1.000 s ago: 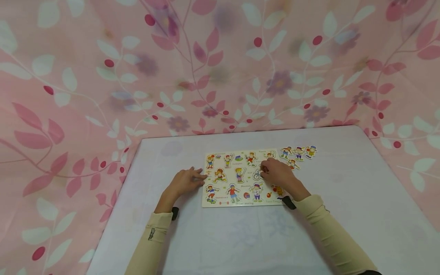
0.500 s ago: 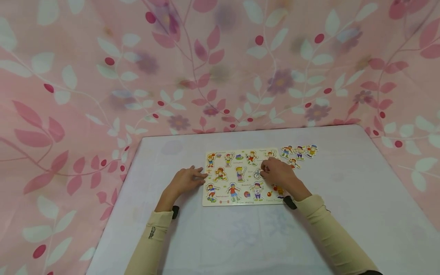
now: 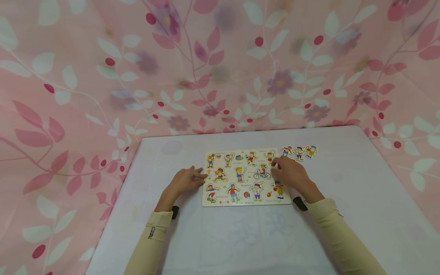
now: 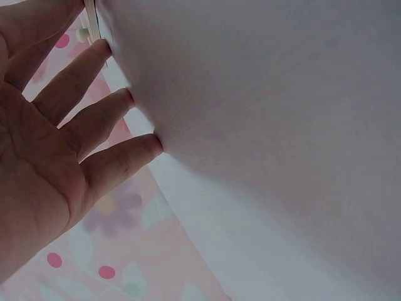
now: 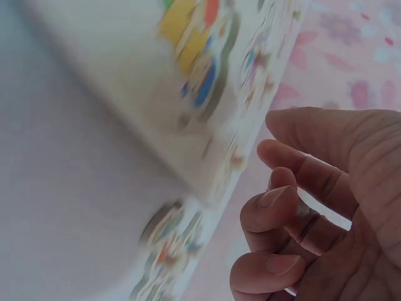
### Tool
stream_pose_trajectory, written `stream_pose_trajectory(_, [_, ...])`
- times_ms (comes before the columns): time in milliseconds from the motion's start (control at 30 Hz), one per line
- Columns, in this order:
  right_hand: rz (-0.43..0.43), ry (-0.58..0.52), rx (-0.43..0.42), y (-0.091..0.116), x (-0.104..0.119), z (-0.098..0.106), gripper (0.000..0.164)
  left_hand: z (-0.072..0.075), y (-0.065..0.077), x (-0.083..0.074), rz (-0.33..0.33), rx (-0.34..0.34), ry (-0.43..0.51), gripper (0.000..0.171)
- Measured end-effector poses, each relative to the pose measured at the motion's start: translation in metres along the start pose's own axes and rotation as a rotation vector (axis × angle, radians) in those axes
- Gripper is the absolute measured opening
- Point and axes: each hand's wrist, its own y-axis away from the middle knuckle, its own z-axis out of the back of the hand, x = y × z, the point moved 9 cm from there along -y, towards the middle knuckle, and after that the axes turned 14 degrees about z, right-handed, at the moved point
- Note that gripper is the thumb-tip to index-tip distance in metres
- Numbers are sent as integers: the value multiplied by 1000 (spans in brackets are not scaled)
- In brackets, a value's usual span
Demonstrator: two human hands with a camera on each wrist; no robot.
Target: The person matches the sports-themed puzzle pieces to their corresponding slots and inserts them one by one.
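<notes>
A flat puzzle board [image 3: 247,152] with sports figures lies on the table; a cyclist piece [image 3: 262,172] sits at its right side, fully visible. My right hand [image 3: 291,172] hovers over the board's right edge, thumb and fingers loosely curved with nothing between them in the right wrist view. Beneath it, a loose figure piece is mostly hidden. My left hand [image 3: 185,180] is at the board's left edge, fingers spread and fairly straight. In the left wrist view, this hand's fingertips [image 4: 155,143] rest on the white cloth, beside the board's edge.
Loose figure pieces [image 3: 299,153] lie in a row off the board's upper right corner, partly overlapped by the right hand in the head view. White cloth [image 3: 240,236] covers the table. A pink floral curtain [image 3: 220,76] hangs behind and along the sides.
My right hand has left the cyclist piece and moved right toward the loose pieces, uncovering the cyclist and the figure at the lower right. The left hand stays put.
</notes>
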Motion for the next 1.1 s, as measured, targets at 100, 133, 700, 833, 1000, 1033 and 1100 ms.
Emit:
stream_pose_trajectory(100, [-28, -4, -13, 4, -12, 7, 24, -1, 0, 0, 6, 3, 1, 32])
stream_pose_trajectory(133, [-27, -3, -18, 5, -15, 9, 24, -1, 0, 0, 8, 4, 2, 32])
stream_pose_trajectory(700, [-53, -17, -54, 18, -60, 24, 27, 0, 2, -1, 5, -4, -5, 32])
stream_pose_trajectory(833, [-74, 3, -64, 20, -64, 23, 26, -1, 2, -1, 3, -6, 2, 32])
stream_pose_trajectory(1000, [-103, 40, -54, 20, -70, 20, 24, -1, 0, -1, -10, -10, -5, 32])
stream_pose_trajectory(1033, [-103, 41, -51, 20, -70, 20, 23, -1, 0, -1, -18, -12, -9, 32])
stream_pose_trajectory(1100, [-102, 42, -50, 19, -70, 19, 21, -1, 0, -2, -22, -15, -11, 32])
